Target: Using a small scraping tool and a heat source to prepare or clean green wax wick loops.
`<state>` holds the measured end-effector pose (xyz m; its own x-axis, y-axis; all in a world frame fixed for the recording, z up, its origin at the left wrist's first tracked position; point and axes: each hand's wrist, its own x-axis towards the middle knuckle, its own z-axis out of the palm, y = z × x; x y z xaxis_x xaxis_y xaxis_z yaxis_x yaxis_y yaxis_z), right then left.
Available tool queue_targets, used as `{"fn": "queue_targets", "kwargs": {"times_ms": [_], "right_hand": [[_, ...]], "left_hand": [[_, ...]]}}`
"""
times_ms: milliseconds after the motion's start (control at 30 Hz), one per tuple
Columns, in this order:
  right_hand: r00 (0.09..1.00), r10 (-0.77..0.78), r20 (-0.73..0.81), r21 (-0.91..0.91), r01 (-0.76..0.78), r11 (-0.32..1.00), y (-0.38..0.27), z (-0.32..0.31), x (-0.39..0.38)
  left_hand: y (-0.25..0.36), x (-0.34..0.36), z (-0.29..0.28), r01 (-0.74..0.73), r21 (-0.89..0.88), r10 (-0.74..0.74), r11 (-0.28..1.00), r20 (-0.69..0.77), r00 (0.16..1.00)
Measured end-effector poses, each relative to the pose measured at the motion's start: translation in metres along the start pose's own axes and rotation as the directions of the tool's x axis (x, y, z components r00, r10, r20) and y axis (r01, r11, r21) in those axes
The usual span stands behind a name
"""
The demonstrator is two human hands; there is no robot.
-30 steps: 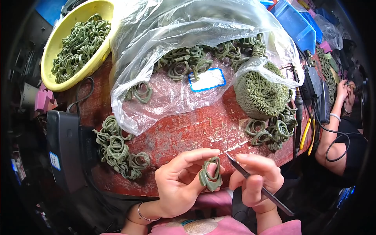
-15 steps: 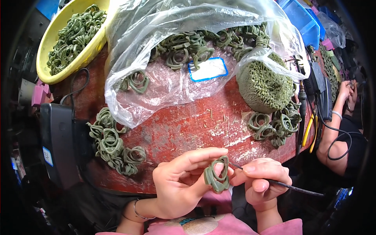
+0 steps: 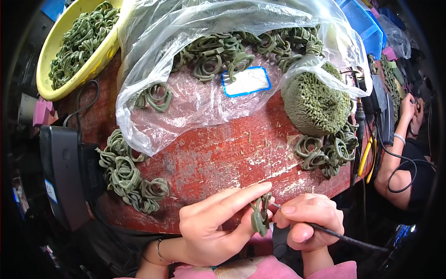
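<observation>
Left hand: closed on a green piece, pinched between thumb and fingers; held apart from the clear bag, on its near side.
Green piece: held up on the bag's near side; within the last half second it has been turned nearly edge-on, so its openings are now largely hidden.
Right hand: closed around a dark tool; held just beside the left hand, contact between them not determinable.
Dark tool: tip seen apart from the piece one second ago, now brought to the piece's edge. Judged from this: a narrow side is being presented to the tool for close work. Actual contact is not confirmed.
Tabletop: red and worn, left bare along the bag's near edge.
Loose pieces: one heap laid at the bag's near left corner, another off its near right; more held inside the bag, behind a blue-edged card.
Textured green block: partly covered by the bag's right edge.
Yellow basin: filled with similar pieces, set left of the bag.
</observation>
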<state>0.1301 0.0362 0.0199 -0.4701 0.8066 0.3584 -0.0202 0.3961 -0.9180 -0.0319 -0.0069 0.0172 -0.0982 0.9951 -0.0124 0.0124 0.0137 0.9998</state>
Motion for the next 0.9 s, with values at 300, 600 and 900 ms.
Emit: {"fn": "queue_targets", "kwargs": {"times_ms": [300, 600, 900], "right_hand": [[0.991, -0.126, 0.055, -0.252, 0.136, 0.958, -0.0051, 0.0029, 0.0012], [0.99, -0.14, 0.022, -0.31, 0.14, 0.94, -0.0086, 0.0048, -0.0021], [0.99, -0.141, -0.012, -0.295, 0.131, 0.946, -0.0041, 0.0094, -0.0044]], "left_hand": [[-0.0017, -0.0025, 0.0032, -0.071, 0.119, 0.077, 0.99, -0.044, 0.996], [-0.0012, -0.004, 0.0037, -0.102, 0.165, 0.111, 0.981, -0.044, 0.993], [-0.005, -0.005, 0.0041, -0.085, 0.107, 0.094, 0.991, -0.079, 0.992]]}}
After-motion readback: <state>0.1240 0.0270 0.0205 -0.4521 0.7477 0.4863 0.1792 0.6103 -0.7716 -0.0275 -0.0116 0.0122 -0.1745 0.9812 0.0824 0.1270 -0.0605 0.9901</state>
